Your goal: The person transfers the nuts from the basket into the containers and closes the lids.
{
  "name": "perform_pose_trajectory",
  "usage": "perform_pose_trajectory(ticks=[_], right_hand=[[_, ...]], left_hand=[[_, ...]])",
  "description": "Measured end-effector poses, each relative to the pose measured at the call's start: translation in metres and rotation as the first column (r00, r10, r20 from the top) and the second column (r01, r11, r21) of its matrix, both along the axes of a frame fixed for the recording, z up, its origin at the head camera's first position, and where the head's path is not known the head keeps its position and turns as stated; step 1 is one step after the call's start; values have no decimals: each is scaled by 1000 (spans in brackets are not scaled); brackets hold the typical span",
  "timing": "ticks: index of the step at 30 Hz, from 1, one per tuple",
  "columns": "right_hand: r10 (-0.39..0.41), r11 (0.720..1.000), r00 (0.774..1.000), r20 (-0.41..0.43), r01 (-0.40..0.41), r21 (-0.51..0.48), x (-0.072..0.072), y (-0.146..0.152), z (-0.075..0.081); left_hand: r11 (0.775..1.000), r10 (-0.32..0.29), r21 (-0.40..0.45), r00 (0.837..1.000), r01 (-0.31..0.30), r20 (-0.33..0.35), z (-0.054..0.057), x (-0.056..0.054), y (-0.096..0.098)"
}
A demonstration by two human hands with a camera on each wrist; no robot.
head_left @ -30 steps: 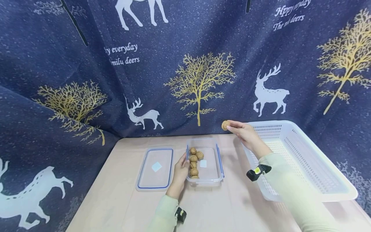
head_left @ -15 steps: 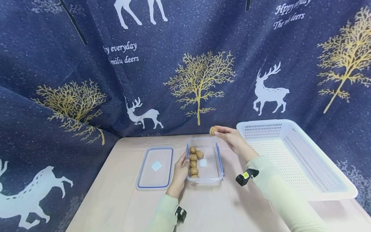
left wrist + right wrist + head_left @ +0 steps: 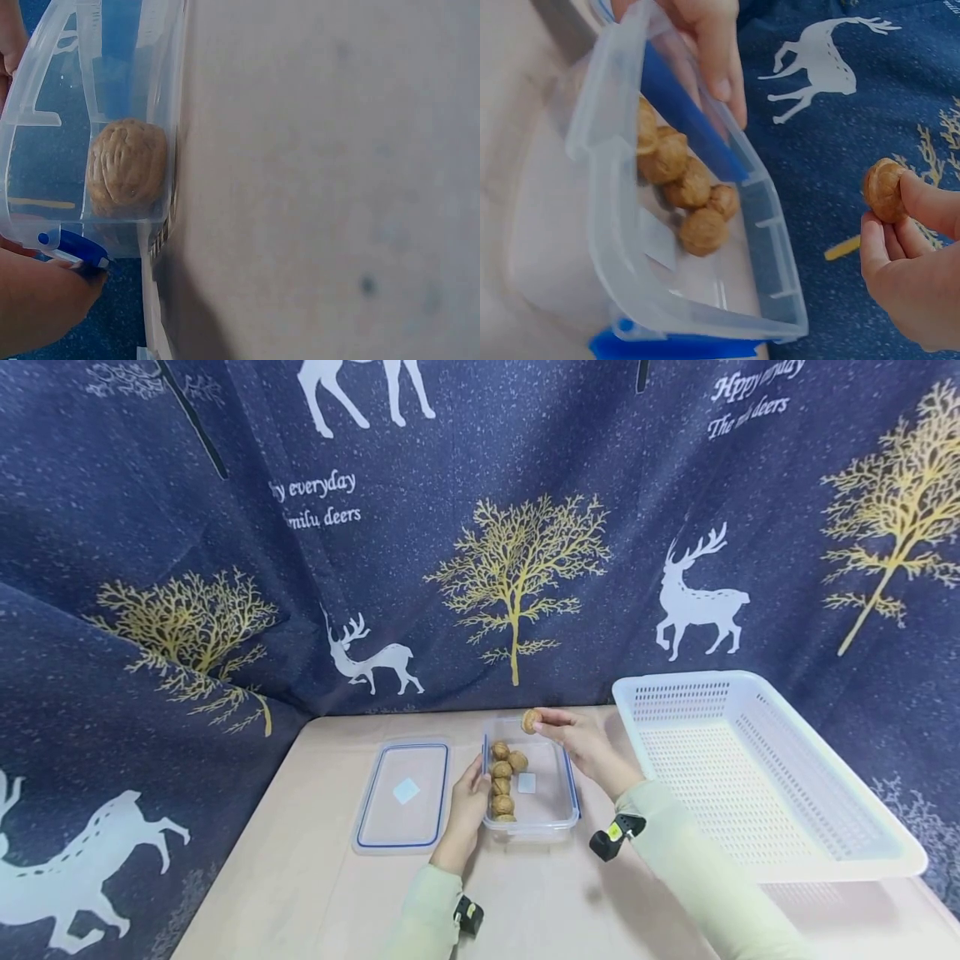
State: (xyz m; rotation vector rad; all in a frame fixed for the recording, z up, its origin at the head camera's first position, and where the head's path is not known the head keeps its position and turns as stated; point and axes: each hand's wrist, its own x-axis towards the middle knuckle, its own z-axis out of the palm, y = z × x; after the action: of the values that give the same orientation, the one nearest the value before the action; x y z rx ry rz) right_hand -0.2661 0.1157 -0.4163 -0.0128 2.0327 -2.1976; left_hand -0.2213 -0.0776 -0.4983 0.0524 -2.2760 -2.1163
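Observation:
My right hand [image 3: 581,743] pinches a walnut [image 3: 530,721] between thumb and fingertips. It is held up over the far end of a clear plastic food container [image 3: 551,820] with blue side clips. In the right wrist view, that walnut [image 3: 885,189] is apart from the container's rim. My left hand [image 3: 467,802] grips the container's left side, its thumb by the blue clip [image 3: 79,246]. Inside, several walnuts [image 3: 501,786] line the left wall, and one more walnut [image 3: 517,761] lies beside the row. A pale square label [image 3: 527,783] shows on the container floor.
The container's clear lid [image 3: 401,835], edged with a blue seal, lies flat to the left. On the right stands a large white perforated basket [image 3: 750,681]. A dark blue curtain [image 3: 465,635] with deer and trees hangs behind the table [image 3: 315,860].
My right hand has carried the walnut left and down, from beside the basket to over the container's far end. The left hand and the container have stayed put.

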Motion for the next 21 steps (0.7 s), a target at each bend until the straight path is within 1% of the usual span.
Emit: perform_pose_trajectory(ticks=[4, 6, 8, 13, 15, 17, 19, 21], right_hand=[[-7, 1000, 1000, -8, 7, -14, 2, -8, -10], [-14, 1000, 1000, -2, 14, -19, 3, -12, -13], [-25, 999, 1000, 18, 25, -25, 3, -15, -17], [-30, 998, 999, 44, 32, -48, 4, -22, -26], [-31, 998, 998, 50, 33, -46, 5, -24, -30], [-29, 999, 998, 57, 31, -29, 6, -27, -32], [-41, 999, 996, 73, 42, -15, 6, -29, -35], [-41, 999, 996, 81, 42, -10, 6, -31, -38]], left_hand=[[1000, 8, -2, 1000, -8, 8, -1, 1, 0], [1000, 9, -6, 1000, -9, 2, -2, 1, 0], [1000, 3, -3, 1000, -3, 6, 8, 7, 0], [1000, 3, -12, 1000, -3, -27, 7, 7, 0], [1000, 6, -11, 999, -6, -40, -3, 1, -1], [1000, 6, -5, 999, -6, -37, -3, 1, -1], [1000, 1, 24, 1000, -1, -13, -2, 0, -1], [1000, 3, 26, 1000, -3, 0, -2, 0, 0]])
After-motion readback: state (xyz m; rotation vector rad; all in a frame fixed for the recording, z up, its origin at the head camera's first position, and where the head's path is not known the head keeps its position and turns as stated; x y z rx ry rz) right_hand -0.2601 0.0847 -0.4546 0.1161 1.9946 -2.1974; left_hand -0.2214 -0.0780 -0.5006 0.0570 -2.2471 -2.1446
